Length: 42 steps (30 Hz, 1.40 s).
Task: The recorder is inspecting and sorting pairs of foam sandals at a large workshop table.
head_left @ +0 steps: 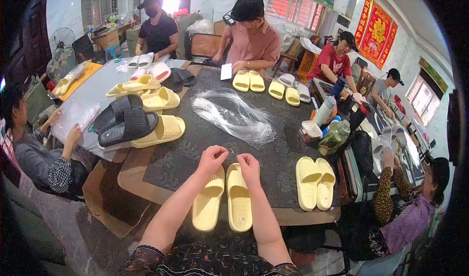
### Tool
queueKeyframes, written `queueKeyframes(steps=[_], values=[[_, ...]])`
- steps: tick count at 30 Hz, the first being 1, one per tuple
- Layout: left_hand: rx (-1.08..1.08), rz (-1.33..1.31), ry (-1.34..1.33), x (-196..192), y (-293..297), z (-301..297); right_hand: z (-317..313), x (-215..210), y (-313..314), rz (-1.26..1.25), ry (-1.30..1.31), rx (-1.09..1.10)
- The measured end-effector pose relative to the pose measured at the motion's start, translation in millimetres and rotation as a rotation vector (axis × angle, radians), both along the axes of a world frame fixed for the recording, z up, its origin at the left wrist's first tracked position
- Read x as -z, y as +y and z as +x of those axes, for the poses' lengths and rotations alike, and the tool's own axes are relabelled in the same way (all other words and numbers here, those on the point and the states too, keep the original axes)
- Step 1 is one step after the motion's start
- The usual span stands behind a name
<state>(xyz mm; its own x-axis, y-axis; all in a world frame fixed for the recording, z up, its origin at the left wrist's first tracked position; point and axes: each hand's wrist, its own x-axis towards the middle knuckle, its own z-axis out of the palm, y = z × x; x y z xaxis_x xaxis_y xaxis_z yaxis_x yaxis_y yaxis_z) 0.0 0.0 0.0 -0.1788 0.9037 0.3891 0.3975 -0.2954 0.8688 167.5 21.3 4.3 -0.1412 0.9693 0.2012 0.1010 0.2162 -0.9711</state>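
Observation:
In front of me a pair of pale yellow slides lies side by side at the table's near edge, toes pointing away: the left slide (206,208) and the right slide (240,208). Over their toe ends, my left hand (212,159) and my right hand (249,169) come close together, both with fingers pinched. A thin clear plastic strand, barely visible, runs between the fingertips. Just beyond my hands lies a loose bundle of clear plastic strands (254,132), looped on the dark patterned tabletop.
Black slides (128,124) and yellow slides (161,131) are piled at the left. Another yellow pair (309,183) lies at the right, below bottles (334,138) and a lidded jar (311,131). An open cardboard box (110,195) stands lower left. Several co-workers sit around.

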Motion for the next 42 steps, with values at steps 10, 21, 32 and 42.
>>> queueKeyframes(steps=[10,21,32,42], values=[[0.129,-0.064,-0.184,-11,-7,4,0,3,-1,0.021,-0.006,0.001],[0.110,-0.068,-0.193,-8,-5,3,-1,-1,0,0.016,0.031,0.022],[0.116,-0.030,-0.191,-6,-6,1,-2,-6,-2,0.011,-0.028,-0.022],[0.165,-0.083,-0.156,-4,-3,2,2,-2,0,0.000,-0.030,-0.091]])
